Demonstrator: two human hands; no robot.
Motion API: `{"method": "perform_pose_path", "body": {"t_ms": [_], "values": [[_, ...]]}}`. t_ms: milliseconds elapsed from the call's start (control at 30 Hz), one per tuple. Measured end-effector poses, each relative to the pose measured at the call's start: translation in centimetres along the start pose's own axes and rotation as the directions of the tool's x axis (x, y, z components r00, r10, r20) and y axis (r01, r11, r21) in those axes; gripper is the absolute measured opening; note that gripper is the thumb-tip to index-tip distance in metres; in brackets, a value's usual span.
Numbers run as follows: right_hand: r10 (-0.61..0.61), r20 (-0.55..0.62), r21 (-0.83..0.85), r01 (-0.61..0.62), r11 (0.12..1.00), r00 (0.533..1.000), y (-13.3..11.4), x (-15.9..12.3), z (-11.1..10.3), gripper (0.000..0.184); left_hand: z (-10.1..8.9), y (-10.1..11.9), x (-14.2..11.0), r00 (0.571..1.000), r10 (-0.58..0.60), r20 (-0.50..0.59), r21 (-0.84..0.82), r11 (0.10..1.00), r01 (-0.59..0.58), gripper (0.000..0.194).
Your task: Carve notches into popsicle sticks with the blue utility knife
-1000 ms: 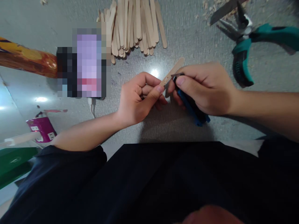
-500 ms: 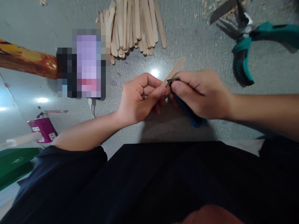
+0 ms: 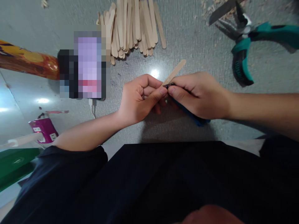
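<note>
- My left grip (image 3: pixel 140 100) pinches the thin wooden stick (image 3: pixel 177 71) in front of me, over the tabletop (image 3: pixel 201 46).
- My right grip (image 3: pixel 203 96) wraps a blue knife (image 3: pixel 190 112), its tip close by the stick.
- I judge the stick light, stiff and snappable; I'd hold its flat faces.
- Lettering on the pliers (image 3: pixel 240 68) is too blurred for me to read.

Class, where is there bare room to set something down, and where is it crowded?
Bare grey textured tabletop lies between the pile of flat pale wooden sticks and the teal-and-black pliers, above the right hand. Crowded: around the pliers' tips, with pale wood shavings and a dark flat strip.
</note>
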State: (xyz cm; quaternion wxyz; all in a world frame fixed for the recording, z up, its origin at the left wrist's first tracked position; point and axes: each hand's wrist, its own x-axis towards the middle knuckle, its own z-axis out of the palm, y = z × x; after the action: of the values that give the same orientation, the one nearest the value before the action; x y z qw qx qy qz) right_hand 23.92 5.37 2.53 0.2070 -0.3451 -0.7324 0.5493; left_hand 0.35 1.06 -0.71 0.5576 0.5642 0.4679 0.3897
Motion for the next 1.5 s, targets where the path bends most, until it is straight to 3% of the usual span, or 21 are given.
{"method": "perform_pose_path", "body": {"t_ms": [167, 300, 467, 600, 733, 900, 1167, 1367, 1500], "values": [[0.037, -0.112, 0.126, -0.023, 0.992, 0.993, 0.0, -0.4, 0.4, 0.041, 0.1, -0.1, -0.1, 1.0, -0.01, 0.009, -0.02, 1.0, 0.01, 0.049], [0.128, -0.215, 0.309, -0.057, 0.949, 0.968, 0.4, -0.9, 1.0, 0.036, 0.4, -0.4, -0.1, 0.993, 0.055, -0.1, 0.041, 0.998, -0.051, 0.053], [0.11, -0.178, 0.368, -0.038, 0.929, 0.978, 0.8, -1.5, 0.9, 0.039, 0.2, -0.8, 0.2, 0.925, 0.265, -0.273, 0.227, 0.952, -0.206, 0.049], [0.136, -0.17, 0.355, -0.068, 0.932, 0.976, 0.8, -1.6, 0.8, 0.043, -0.2, -0.9, 0.3, 0.928, 0.238, -0.286, 0.258, 0.952, -0.165, 0.048], [0.121, -0.195, 0.345, -0.048, 0.938, 0.973, 0.5, -1.3, 0.7, 0.04, -0.3, -0.6, 0.2, 0.946, 0.171, -0.275, 0.192, 0.974, -0.12, 0.047], [0.125, -0.221, 0.271, -0.063, 0.961, 0.967, 0.0, -1.0, 0.5, 0.047, -0.1, -0.3, -0.3, 0.925, 0.28, -0.257, 0.28, 0.938, -0.206, 0.038], [0.141, -0.23, 0.327, -0.06, 0.943, 0.963, -0.1, -0.7, 0.4, 0.048, -0.4, 0.2, -0.7, 0.949, 0.312, -0.048, 0.26, 0.921, -0.29, 0.032], [0.115, -0.204, 0.324, -0.044, 0.945, 0.972, 0.2, -0.7, 0.2, 0.037, -0.5, 0.7, -0.8, 0.975, 0.207, 0.079, 0.131, 0.968, -0.216, 0.029], [0.112, -0.219, 0.51, 0.016, 0.86, 0.969, 0.6, -0.5, 0.6, 0.031, 0.0, 0.7, -0.7, 0.991, 0.124, 0.047, 0.009, 0.992, -0.125, 0.034]]}}
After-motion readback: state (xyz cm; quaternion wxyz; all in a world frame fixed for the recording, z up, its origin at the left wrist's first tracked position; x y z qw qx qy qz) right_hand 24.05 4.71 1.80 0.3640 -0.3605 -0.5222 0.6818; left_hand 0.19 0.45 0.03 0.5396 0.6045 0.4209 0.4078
